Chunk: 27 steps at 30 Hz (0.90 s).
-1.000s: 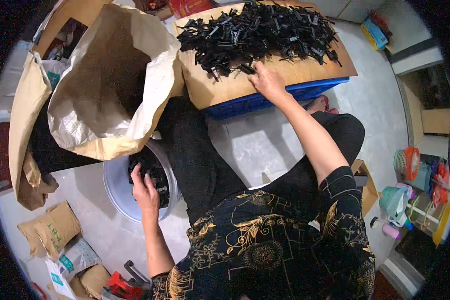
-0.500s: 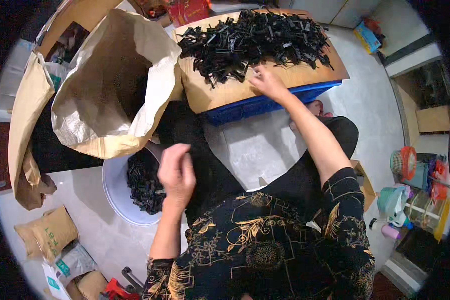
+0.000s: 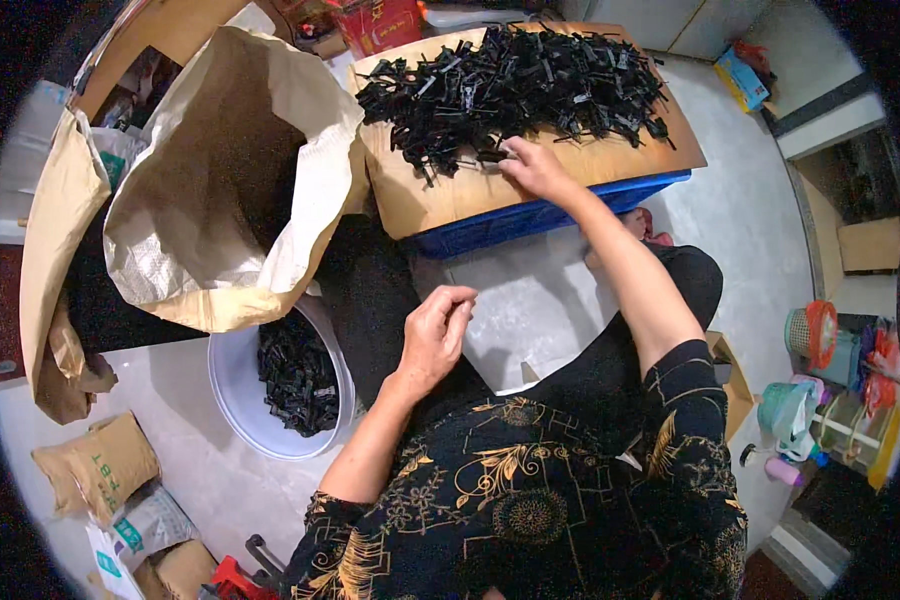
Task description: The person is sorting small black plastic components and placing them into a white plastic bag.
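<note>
A wide heap of small black plastic parts [image 3: 530, 80], many with thin protruding strips, covers the far portion of a wooden board [image 3: 430, 205]. At the heap's near edge my right hand [image 3: 538, 170] is closed, its thumb and fingers pinching a small black plastic part [image 3: 490, 156]. My left hand [image 3: 435, 335] hovers over my lap, half curled, with a gap between thumb and index finger and nothing visible in it. Left of it, a white bucket [image 3: 232, 400] contains more black parts [image 3: 300, 385]. A large open paper sack [image 3: 320, 190] stands above the bucket; its inside is dark.
The board rests on a blue bin [image 3: 530, 212]. Packed brown bags [image 3: 100, 465] lie on the floor at lower left. A red box [image 3: 375, 25] stands behind the board. Baskets and plastic bags [image 3: 790, 415] crowd the right side. My knees flank the near floor.
My left hand has moved right, from beside the bucket to over my lap. My right hand stays at the heap's edge, where a black part now shows at its fingertips.
</note>
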### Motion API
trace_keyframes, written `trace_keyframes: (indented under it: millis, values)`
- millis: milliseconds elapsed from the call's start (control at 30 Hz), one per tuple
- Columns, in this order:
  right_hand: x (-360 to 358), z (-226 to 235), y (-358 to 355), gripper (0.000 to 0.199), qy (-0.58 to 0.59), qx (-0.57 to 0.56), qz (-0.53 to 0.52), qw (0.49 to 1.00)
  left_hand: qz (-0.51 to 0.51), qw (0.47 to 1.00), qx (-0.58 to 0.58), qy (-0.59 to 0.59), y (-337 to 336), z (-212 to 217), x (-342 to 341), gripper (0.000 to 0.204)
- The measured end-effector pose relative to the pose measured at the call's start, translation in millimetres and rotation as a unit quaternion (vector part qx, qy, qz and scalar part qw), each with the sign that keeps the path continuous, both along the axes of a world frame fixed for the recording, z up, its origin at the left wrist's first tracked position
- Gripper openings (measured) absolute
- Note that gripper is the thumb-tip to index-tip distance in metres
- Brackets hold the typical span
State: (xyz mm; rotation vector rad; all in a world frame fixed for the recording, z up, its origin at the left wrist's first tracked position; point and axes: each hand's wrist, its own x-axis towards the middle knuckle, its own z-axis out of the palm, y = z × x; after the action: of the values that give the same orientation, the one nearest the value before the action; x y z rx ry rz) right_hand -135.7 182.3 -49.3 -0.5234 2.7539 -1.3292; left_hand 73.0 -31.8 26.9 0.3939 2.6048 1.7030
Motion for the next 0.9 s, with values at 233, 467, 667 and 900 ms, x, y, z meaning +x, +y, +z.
trace_keyframes:
  millis: [233, 467, 667, 900]
  values:
    - [52, 61, 5, 0.025, -0.110, -0.072, 0.091, 0.987, 0.068, 0.827, 0.398, -0.391, 7, 2, -53, 0.040]
    - [116, 85, 8, 0.028, -0.066, -0.048, 0.117, 0.990, -0.143, 0.638, 0.615, -0.441, 25, -10, -66, 0.034]
    - [139, 86, 9, 0.031, -0.066, -0.149, 0.136, 0.977, -0.198, 0.565, 0.653, -0.463, 28, -16, -59, 0.032]
    - [144, 79, 3, 0.026, -0.110, -0.151, 0.048, 0.981, -0.088, 0.693, 0.563, -0.442, 37, -7, -58, 0.031]
